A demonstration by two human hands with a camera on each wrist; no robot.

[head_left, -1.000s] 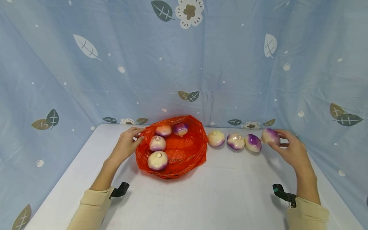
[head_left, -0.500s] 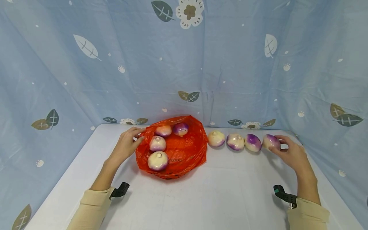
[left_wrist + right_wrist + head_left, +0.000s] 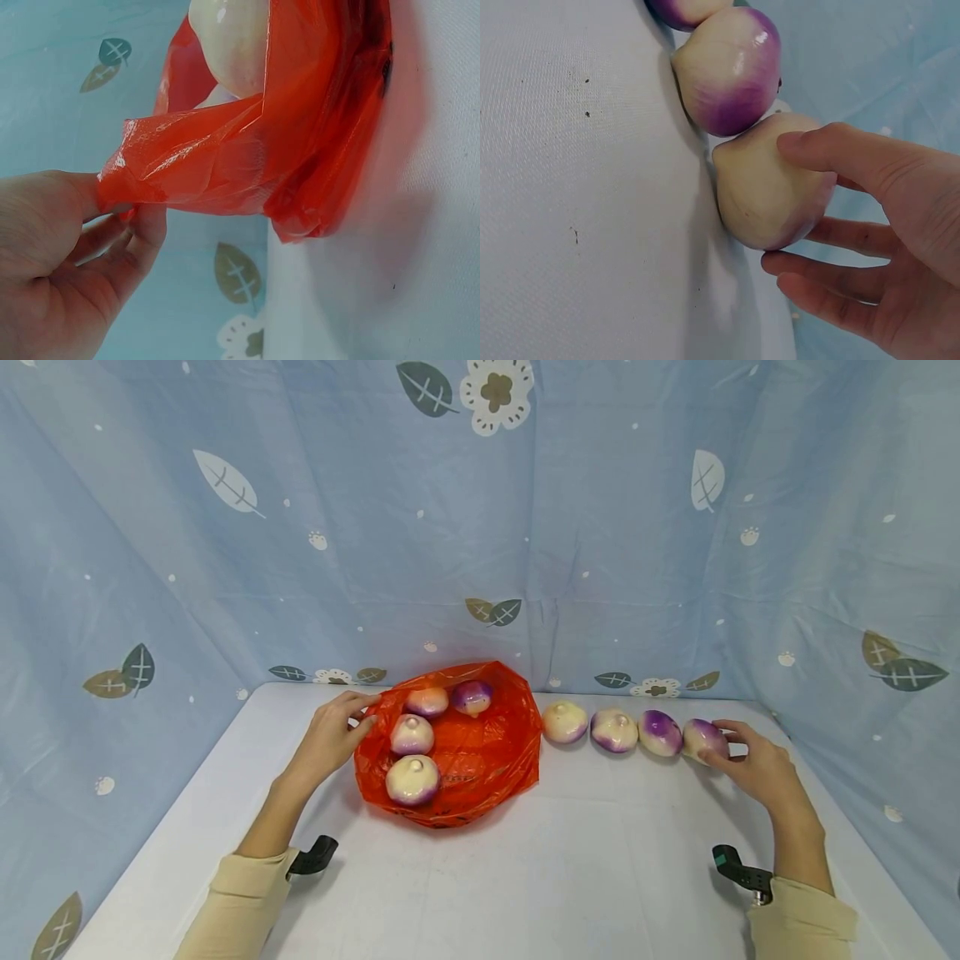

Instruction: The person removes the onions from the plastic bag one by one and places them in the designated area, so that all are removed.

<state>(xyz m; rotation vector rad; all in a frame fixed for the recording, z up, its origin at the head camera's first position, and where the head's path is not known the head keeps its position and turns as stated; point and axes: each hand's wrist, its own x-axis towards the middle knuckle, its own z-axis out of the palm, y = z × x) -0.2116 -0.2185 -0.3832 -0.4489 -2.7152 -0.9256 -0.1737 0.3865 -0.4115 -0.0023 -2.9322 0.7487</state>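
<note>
Lowered since a second ago, a glossy, rounded white-and-purple onion (image 3: 701, 738) is now seen at the three o'clock end of a row, against a purple-topped onion (image 3: 661, 732). It is clamped between the thumb and fingers of the right hand (image 3: 761, 767). Towards nine o'clock, the row is continued by a cream onion with a purple edge (image 3: 614, 731) and a yellowish-cream onion (image 3: 565, 722), the latter placed beside an open, crinkled red plastic bag (image 3: 487, 768). Its rim is pinched at ten o'clock by the left hand (image 3: 330, 735), which is held well apart from the other. Inside, an orange-tinted onion (image 3: 427, 702) is seen at eleven o'clock, a deep-purple onion (image 3: 472, 697) at one, a small pale onion (image 3: 412, 736) at nine and a larger cream onion (image 3: 412, 779) at eight. All are borne by a white tabletop (image 3: 570, 877), backed at twelve by a blue leaf-patterned curtain (image 3: 600, 485).
</note>
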